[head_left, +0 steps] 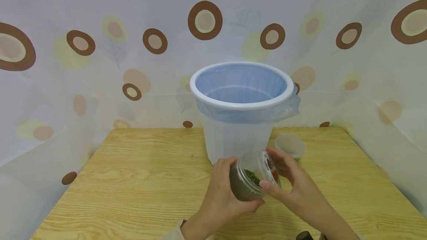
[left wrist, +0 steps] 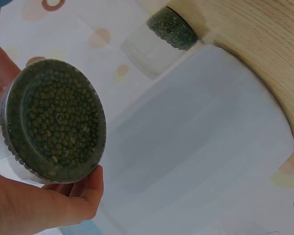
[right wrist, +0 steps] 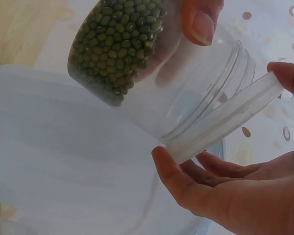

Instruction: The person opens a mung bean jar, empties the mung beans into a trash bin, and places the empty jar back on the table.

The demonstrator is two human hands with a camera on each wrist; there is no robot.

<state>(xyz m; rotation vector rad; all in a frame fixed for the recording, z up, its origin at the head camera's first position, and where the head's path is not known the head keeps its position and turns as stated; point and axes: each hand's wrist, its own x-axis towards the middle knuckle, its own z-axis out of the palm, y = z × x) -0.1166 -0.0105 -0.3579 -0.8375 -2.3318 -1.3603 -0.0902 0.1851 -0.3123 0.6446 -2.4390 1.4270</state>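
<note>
My left hand [head_left: 220, 192] grips a clear plastic jar [right wrist: 186, 93] around its side, tilted with its mouth toward the right. Small green beans [right wrist: 117, 41], like mung beans, fill the base end of the jar; the left wrist view shows them through the jar's bottom [left wrist: 61, 120]. By its edge, my right hand [head_left: 297, 186] holds a round lid [head_left: 271, 169] with a red and white printed top. The lid stands at a slant against the jar's mouth, with a gap on one side. Part of my left hand is hidden behind the jar.
Behind the hands stands a white bin [head_left: 238, 140] lined with a blue plastic bag [head_left: 247, 116]. A second clear jar [head_left: 290, 145], lidless and partly filled with green beans [left wrist: 174, 28], stands right of it on the wooden table [head_left: 150, 180]. A dark object [head_left: 304, 235] shows at the bottom edge.
</note>
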